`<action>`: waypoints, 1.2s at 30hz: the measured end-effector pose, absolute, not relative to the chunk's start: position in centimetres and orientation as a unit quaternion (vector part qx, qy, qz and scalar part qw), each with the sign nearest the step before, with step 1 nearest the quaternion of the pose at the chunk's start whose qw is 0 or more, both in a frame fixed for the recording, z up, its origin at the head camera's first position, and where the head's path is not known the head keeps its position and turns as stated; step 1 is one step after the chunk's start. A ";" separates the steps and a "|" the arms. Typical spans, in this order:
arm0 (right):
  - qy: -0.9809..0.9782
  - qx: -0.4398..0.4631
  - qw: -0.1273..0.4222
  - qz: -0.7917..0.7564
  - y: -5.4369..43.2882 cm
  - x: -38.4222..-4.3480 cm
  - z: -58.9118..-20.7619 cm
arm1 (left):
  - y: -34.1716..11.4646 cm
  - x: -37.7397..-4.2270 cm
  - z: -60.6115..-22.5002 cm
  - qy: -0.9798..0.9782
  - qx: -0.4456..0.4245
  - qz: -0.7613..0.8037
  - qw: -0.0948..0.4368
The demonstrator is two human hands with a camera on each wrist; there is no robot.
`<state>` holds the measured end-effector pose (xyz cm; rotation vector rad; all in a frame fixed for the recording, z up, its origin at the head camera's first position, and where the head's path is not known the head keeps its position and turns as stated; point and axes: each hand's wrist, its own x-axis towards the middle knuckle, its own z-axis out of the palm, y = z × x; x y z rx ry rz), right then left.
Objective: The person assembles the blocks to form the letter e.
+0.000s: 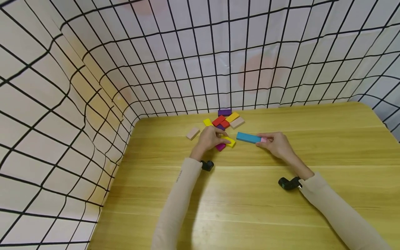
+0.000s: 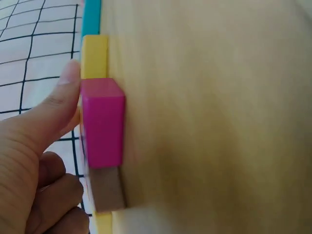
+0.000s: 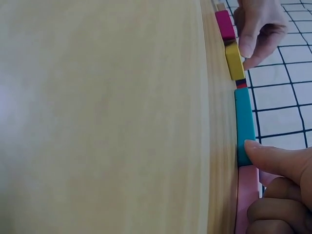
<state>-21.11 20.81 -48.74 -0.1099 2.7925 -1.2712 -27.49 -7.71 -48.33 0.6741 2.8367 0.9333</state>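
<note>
My left hand (image 1: 210, 139) pinches a yellow block (image 1: 230, 141) between thumb and fingers, low over the table. A magenta block (image 1: 220, 147) lies right beside it on the near side; in the left wrist view, the magenta block (image 2: 105, 126) stands in front of the yellow one. To the right, my right hand (image 1: 276, 144) grips a long blue block (image 1: 248, 137) at its right end, the thumb (image 3: 263, 151) on its side. A pink block (image 1: 264, 140) sits end to end with the blue one, partly hidden under the right fingers.
Behind the left hand lies a loose cluster of blocks: red (image 1: 218, 120), purple (image 1: 224, 113), orange-yellow (image 1: 232, 117) and pale wood (image 1: 237, 122). Another pale block (image 1: 193, 133) lies to the left. A black-gridded white sheet (image 1: 200, 62) rises behind the wooden table (image 1: 247, 205).
</note>
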 end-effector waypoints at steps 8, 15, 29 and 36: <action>0.910 -0.038 0.032 -0.412 21.2 -21.1 -48.7 | -8.3 -27.4 -48.6 0.905 0.238 0.348 0.056; 0.911 -0.039 0.033 -0.408 21.4 -20.9 -48.8 | -8.5 -28.0 -48.2 0.890 0.253 0.357 0.131; 0.911 -0.060 0.043 -0.407 21.5 -21.2 -49.0 | -8.6 -27.9 -47.7 0.907 0.225 0.332 0.127; 0.908 -0.087 0.038 -0.409 21.9 -20.9 -48.9 | -9.3 -26.9 -46.8 0.891 0.167 0.413 0.089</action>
